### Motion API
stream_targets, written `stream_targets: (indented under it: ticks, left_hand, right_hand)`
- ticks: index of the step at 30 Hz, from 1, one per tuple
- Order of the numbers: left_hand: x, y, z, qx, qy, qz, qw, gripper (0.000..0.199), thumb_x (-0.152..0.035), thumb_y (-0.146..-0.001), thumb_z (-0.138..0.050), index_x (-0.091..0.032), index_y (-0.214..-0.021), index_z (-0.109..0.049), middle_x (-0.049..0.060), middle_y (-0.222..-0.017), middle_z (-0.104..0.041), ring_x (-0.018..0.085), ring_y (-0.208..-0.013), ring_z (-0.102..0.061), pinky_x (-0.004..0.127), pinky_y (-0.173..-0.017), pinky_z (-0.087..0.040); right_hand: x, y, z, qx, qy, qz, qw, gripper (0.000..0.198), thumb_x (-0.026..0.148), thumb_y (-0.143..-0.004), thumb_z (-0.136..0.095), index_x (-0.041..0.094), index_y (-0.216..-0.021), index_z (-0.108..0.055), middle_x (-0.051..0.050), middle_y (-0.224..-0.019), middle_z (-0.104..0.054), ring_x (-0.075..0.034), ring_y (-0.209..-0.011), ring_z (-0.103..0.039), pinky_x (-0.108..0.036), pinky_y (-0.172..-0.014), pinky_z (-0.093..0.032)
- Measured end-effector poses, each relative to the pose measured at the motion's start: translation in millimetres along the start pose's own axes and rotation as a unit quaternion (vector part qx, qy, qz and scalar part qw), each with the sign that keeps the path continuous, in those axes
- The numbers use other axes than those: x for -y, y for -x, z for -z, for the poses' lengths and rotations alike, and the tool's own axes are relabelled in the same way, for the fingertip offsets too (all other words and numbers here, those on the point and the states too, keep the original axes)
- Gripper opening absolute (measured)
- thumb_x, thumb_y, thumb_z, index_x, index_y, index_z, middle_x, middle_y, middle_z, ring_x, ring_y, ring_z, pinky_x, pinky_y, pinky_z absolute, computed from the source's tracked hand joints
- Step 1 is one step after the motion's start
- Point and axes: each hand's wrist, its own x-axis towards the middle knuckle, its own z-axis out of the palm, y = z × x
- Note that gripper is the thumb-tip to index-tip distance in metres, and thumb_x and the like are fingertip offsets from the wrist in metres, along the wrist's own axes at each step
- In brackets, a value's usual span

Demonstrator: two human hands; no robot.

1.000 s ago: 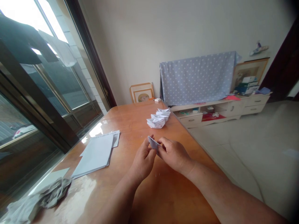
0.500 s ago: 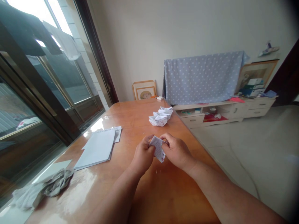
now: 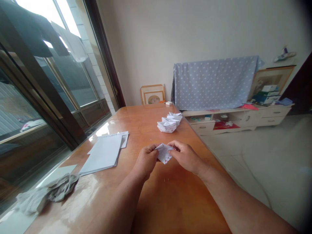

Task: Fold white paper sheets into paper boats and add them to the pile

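Note:
A small folded piece of paper [image 3: 164, 152], white with writing and a floral print near its lower point, is held above the table between both hands. My left hand [image 3: 147, 159] pinches its left corner, thumb in front. My right hand [image 3: 184, 154] grips the right corner with thumb and fingers. The fingers behind the paper are partly hidden. Beyond the hands, several folded paper boats [image 3: 168, 124] stand in a close row on the wooden table [image 3: 143, 120].
On the left lies a stack of white paper sheets [image 3: 103, 154], with a crumpled grey cloth [image 3: 62, 188] nearer me. A small white box [image 3: 168, 103] sits at the table's far end. To the right is a low white cabinet [image 3: 247, 117] under a blue dotted cloth [image 3: 214, 84].
The folded paper has turned and spread into a wider diamond shape, showing a centre crease. My hands have moved slightly apart. The view has shifted a little.

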Motion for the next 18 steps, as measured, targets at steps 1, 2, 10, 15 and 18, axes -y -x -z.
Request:
stream_targets:
  ticks: [1, 2, 10, 15, 18]
  left_hand:
    - [0, -1, 2, 0.000, 0.000, 0.001, 1.000, 0.018, -0.013, -0.067, -0.051, -0.013, -0.073, -0.068, 0.001, -0.064, -0.060, 0.012, -0.060, -0.052, 0.022, -0.058, -0.043]
    - [0, -2, 4, 0.000, 0.000, 0.002, 1.000, 0.018, -0.013, -0.067, -0.051, -0.013, -0.074, -0.068, 0.001, -0.065, -0.060, 0.012, -0.061, -0.052, 0.023, -0.058, -0.043]
    - [4, -6, 16, 0.014, 0.002, 0.016, 1.000, 0.015, -0.014, -0.069, -0.051, -0.012, -0.074, -0.066, 0.001, -0.065, -0.057, 0.012, -0.061, -0.049, 0.023, -0.058, -0.041]
    - [8, -9, 18, 0.030, 0.016, 0.036, 0.999, 0.017, -0.014, -0.069, -0.052, -0.012, -0.079, -0.066, 0.002, -0.067, -0.059, 0.012, -0.061, -0.051, 0.023, -0.057, -0.040]
    - [8, -9, 18, 0.056, 0.029, 0.044, 0.997, 0.017, -0.013, -0.069, -0.054, -0.013, -0.081, -0.065, 0.001, -0.067, -0.058, 0.012, -0.060, -0.052, 0.023, -0.057, -0.039]
  right_hand:
    - [5, 2, 2, 0.011, -0.004, 0.010, 1.000, 0.021, 0.027, -0.086, -0.057, 0.024, -0.104, -0.068, -0.001, -0.097, -0.073, -0.019, -0.086, -0.065, -0.031, -0.076, -0.049]
    - [11, 4, 4, 0.020, -0.007, 0.019, 1.000, 0.026, 0.026, -0.086, -0.058, 0.025, -0.110, -0.067, -0.001, -0.101, -0.072, -0.020, -0.091, -0.065, -0.031, -0.079, -0.050]
    - [15, 13, 8, 0.037, 0.048, 0.128, 0.990, 0.060, 0.012, -0.080, -0.060, 0.031, -0.136, -0.054, -0.004, -0.155, -0.041, -0.027, -0.145, -0.035, -0.045, -0.116, -0.032]
    - [6, 11, 3, 0.047, 0.092, 0.170, 0.980, 0.046, 0.014, -0.078, -0.065, 0.030, -0.121, -0.064, -0.004, -0.162, -0.029, -0.029, -0.149, -0.026, -0.048, -0.120, -0.025]
    - [6, 8, 3, 0.034, 0.081, 0.172, 0.981, 0.015, 0.023, -0.083, -0.068, 0.026, -0.097, -0.070, -0.006, -0.151, -0.045, -0.029, -0.141, -0.040, -0.045, -0.115, -0.032]
